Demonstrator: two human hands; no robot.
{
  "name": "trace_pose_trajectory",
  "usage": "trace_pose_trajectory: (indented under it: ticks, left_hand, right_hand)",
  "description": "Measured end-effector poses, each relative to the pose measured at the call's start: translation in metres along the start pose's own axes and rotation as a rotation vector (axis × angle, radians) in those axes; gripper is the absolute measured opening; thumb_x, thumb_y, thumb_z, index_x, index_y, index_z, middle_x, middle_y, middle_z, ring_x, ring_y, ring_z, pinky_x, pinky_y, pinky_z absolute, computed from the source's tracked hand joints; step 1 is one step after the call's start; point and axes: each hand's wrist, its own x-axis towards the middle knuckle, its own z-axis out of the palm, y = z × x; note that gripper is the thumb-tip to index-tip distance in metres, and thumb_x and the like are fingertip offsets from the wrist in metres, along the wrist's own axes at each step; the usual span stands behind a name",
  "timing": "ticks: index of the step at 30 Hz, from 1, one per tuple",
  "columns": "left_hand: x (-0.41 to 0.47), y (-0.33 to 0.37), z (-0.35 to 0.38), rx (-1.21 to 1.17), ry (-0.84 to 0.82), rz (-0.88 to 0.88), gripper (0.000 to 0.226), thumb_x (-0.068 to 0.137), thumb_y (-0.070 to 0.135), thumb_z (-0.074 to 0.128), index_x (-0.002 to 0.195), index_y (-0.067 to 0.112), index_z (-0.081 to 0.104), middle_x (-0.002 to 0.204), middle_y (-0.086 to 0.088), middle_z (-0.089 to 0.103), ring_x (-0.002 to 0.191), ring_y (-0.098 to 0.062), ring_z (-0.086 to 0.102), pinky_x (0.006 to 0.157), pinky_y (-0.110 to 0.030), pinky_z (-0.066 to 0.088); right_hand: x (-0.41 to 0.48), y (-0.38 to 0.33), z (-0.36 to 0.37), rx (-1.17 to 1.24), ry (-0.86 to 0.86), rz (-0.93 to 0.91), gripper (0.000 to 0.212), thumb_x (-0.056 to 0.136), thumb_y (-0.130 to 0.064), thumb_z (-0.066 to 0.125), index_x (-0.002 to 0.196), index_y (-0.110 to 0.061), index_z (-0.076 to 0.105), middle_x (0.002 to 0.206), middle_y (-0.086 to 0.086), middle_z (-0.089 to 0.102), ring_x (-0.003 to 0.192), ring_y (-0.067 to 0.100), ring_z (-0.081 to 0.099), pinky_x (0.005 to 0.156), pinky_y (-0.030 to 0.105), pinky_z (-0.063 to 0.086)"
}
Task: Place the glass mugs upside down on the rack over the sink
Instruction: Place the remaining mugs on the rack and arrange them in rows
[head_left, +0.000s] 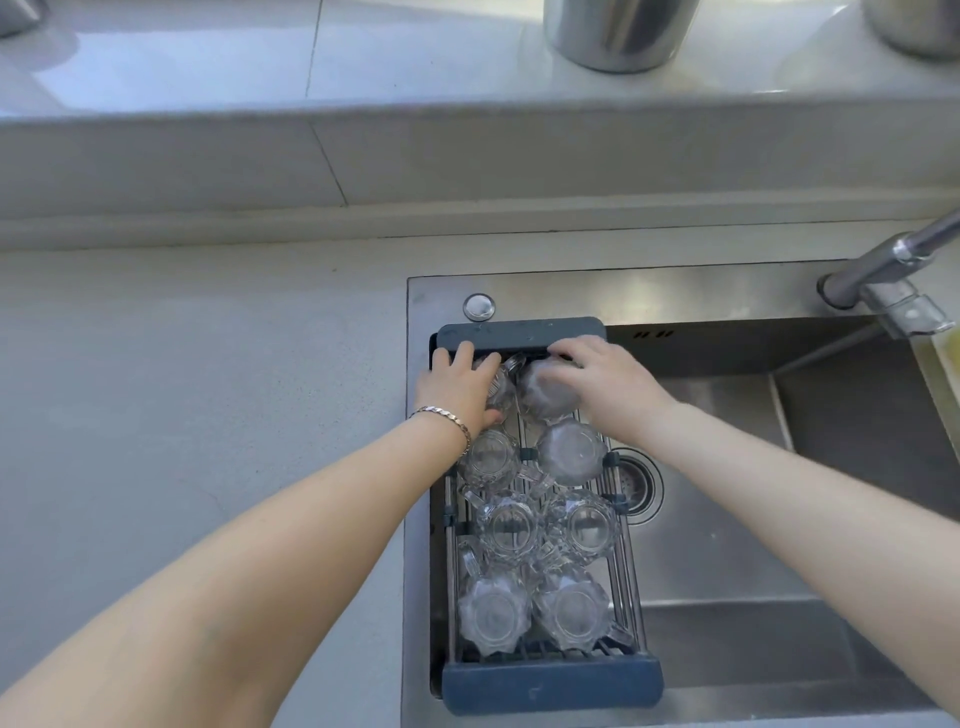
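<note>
A dark blue wire rack (550, 680) spans the left side of the steel sink (727, 545). Several clear glass mugs stand upside down on it in two columns, such as one at the near left (493, 616) and one at mid right (571, 452). At the rack's far end my left hand (460, 387) grips a glass mug (501, 387) that is tilted. Beside it my right hand (597, 376) rests over another glass mug (545, 392), bottom up. A bracelet is on my left wrist.
A grey countertop (208, 415) lies left of the sink. A chrome faucet (893, 270) reaches in from the upper right. The sink drain (641, 483) is just right of the rack. Two metal canisters (618, 31) stand on the raised ledge behind.
</note>
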Motion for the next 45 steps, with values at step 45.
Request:
trace_pose_trajectory:
  ticks: [45]
  left_hand:
    - [-0.066, 0.022, 0.009, -0.201, -0.069, -0.143, 0.053, 0.079, 0.034, 0.067, 0.124, 0.020, 0.042, 0.131, -0.014, 0.038, 0.112, -0.034, 0.047, 0.084, -0.041, 0.049]
  right_hand:
    - [-0.114, -0.022, -0.039, 0.331, 0.107, 0.310, 0.072, 0.069, -0.016, 0.073, 0.134, -0.027, 0.043, 0.136, -0.008, 0.050, 0.112, 0.022, 0.045, 0.096, 0.035, 0.041]
